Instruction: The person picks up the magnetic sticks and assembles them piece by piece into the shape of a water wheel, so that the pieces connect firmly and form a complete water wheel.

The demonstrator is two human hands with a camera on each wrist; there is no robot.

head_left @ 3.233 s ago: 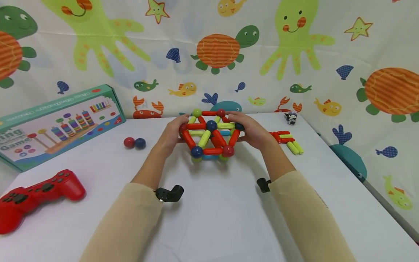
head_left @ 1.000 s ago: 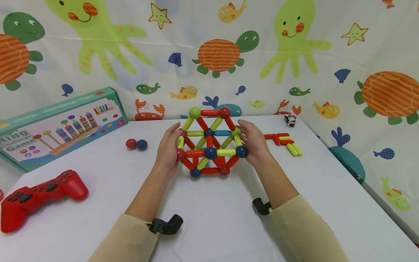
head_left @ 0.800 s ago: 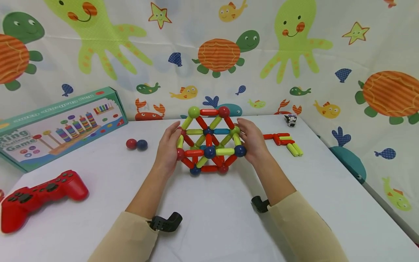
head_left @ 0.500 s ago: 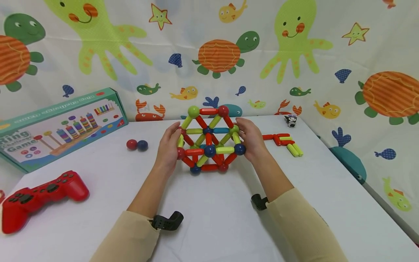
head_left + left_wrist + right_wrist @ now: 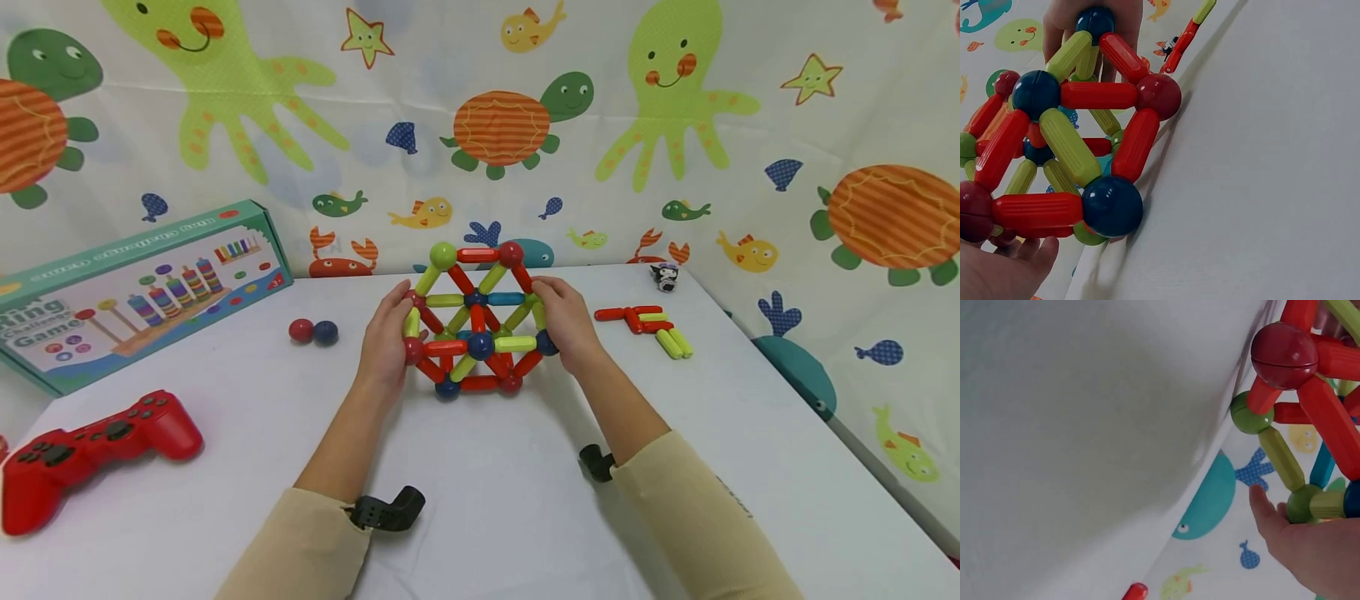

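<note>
A magnetic ball-and-stick structure point(image 5: 481, 345) of red, blue and green balls joined by red, yellow-green and blue rods stands upright between both hands in the head view. My left hand point(image 5: 384, 342) grips its left side at the red balls; in the left wrist view, fingertips point(image 5: 1044, 253) show under a red rod. On the opposite side my right hand point(image 5: 568, 325) holds the structure by the blue and green balls. In the right wrist view that hand point(image 5: 1310, 550) cups a green ball point(image 5: 1302, 503). The structure hides part of both hands' fingers.
Loose red and yellow-green rods point(image 5: 636, 318) lie right of the structure. A red ball point(image 5: 302, 331) and a blue ball point(image 5: 326, 333) sit to its left. Further left are a red game controller point(image 5: 105, 446) and a game box point(image 5: 150, 292). A small figurine point(image 5: 665, 277) stands at back right.
Since the oldest frame, the structure has tipped upright and come nearer, showing its upper tier. Over the last half second the right hand's fingers have shifted inward onto its right side.
</note>
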